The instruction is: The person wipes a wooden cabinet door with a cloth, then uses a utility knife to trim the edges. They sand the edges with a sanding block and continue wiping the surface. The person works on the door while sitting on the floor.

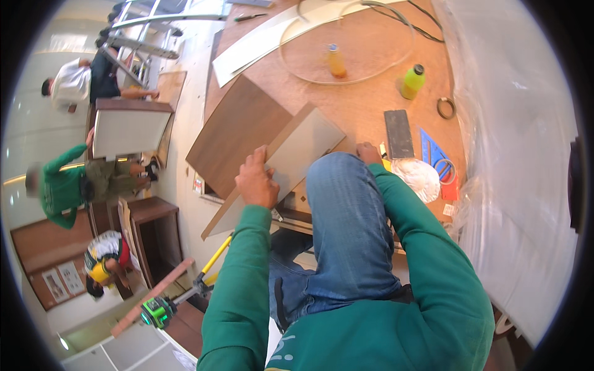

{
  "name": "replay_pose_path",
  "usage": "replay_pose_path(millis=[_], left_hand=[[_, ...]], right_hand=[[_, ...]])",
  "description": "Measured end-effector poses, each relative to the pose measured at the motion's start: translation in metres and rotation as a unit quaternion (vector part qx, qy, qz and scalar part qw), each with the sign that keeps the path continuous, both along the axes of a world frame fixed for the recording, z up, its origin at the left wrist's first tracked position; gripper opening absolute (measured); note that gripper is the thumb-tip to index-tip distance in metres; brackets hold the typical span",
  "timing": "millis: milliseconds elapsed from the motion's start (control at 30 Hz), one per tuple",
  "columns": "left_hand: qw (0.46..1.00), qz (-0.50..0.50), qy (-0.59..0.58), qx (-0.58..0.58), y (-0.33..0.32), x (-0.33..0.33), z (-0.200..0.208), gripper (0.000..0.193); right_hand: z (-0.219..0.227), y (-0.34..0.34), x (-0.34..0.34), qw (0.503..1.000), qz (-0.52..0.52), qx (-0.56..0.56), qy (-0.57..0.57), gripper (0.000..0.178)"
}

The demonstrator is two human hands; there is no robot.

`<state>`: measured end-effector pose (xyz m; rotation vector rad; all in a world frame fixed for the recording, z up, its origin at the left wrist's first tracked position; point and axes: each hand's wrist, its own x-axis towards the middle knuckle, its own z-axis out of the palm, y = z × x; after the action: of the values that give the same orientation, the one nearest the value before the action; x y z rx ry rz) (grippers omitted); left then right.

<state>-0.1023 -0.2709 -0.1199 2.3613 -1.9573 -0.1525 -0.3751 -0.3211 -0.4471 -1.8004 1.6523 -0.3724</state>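
My left hand [257,179] is closed over the brown edge of a pale grey panel [303,145], which lies slantwise in front of my raised knee. Beyond it, a wide brown wood-grain board [238,133] rests at an angle on the worktable. Just past the right side of my knee is my right hand [370,153], its fingers curled; what they hold, if anything, is hidden. A yellow object [387,165] shows partly beside that hand. A dark rectangular block [399,134] lies close by, along with a crumpled whitish bundle [417,178].
The wooden worktable [371,55] carries an amber bottle [336,62], a green bottle [413,81], a tape roll [445,108] and a blue triangle square [432,151]. A green laser level [158,312] stands lower left. Several people work at left near cabinets and a ladder [145,37].
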Motion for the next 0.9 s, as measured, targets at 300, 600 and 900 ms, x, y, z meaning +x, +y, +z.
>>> replay_pose_path(millis=[300,600,900], left_hand=[[1.000,-0.015,0.008,-0.006,0.002,-0.001,-0.004,0.064],[1.000,0.001,0.007,0.002,0.013,0.000,-0.003,0.067],[0.999,-0.020,0.024,0.018,0.014,-0.002,-0.002,0.069]], right_hand=[[-0.042,-0.008,-0.021,0.993,0.024,0.094,0.070,0.026],[0.041,0.059,-0.012,0.992,0.066,-0.018,0.106,0.030],[0.020,0.160,0.020,0.944,0.199,0.252,0.079,0.034]])
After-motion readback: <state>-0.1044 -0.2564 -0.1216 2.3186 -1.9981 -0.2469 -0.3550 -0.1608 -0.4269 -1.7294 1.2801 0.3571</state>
